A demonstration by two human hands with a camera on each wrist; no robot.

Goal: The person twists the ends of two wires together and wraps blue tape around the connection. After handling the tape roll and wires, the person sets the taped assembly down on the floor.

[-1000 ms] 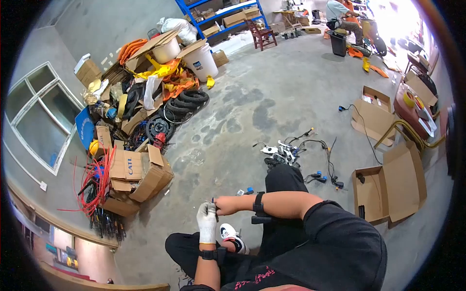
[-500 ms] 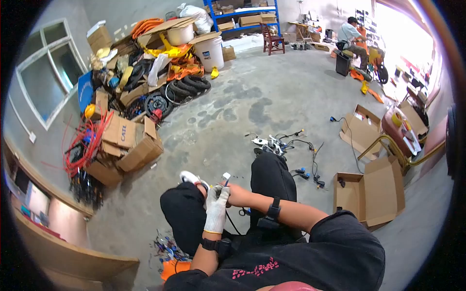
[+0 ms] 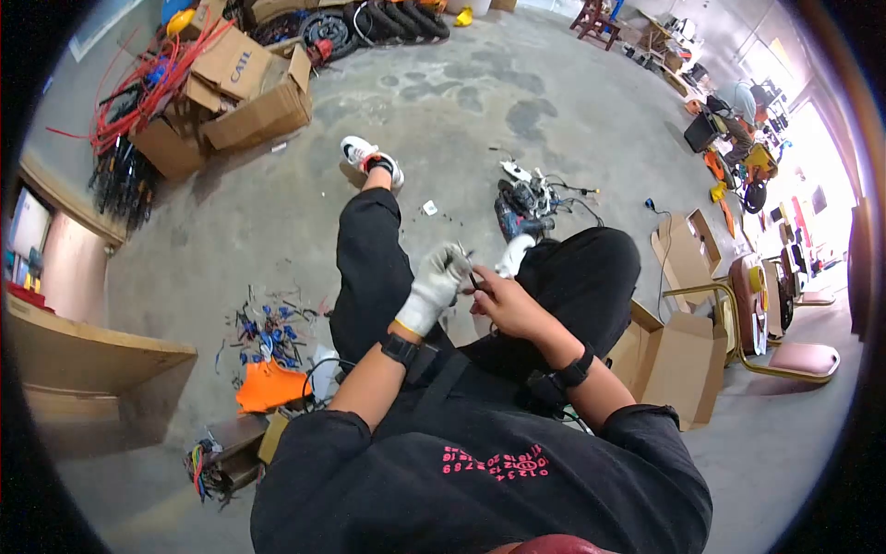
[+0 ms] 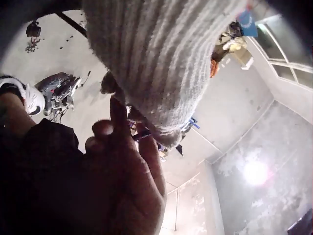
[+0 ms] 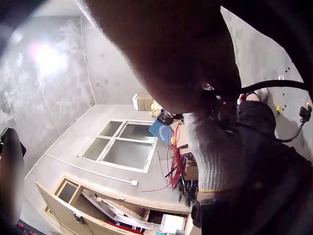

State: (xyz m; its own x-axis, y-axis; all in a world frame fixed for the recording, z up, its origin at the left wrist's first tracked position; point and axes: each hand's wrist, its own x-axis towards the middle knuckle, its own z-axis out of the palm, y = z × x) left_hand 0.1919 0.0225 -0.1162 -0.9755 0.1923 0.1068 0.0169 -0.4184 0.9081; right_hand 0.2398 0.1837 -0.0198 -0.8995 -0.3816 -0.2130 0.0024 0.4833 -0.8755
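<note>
The white-gloved left hand [image 3: 436, 284] and the bare right hand [image 3: 508, 303] meet above the lap, fingertips close together. A short dark length of black cable [image 3: 475, 281] shows between them, its end pinched by the right fingers. In the left wrist view, the gloved hand [image 4: 151, 63] is curled above the bare hand [image 4: 132, 166], a thin dark piece [image 4: 142, 134] between their fingers. The right wrist view shows black cable [image 5: 274, 85] running out from the hands, with a dark connector [image 5: 305, 111] hanging nearby. The hands hide the exact grip.
A blue drill [image 3: 519, 222] and metal parts [image 3: 531, 196] lie beyond the right knee. Blue and black scraps [image 3: 272, 332] and an orange panel [image 3: 269, 386] are at the left. A small white piece [image 3: 429, 208] lies ahead; an open carton [image 3: 678, 365] stands right.
The head view has tilted down towards the floor. The left leg has stretched forward from its bent position. Both hands stay together, with the right fingers now more visible around the dark cable.
</note>
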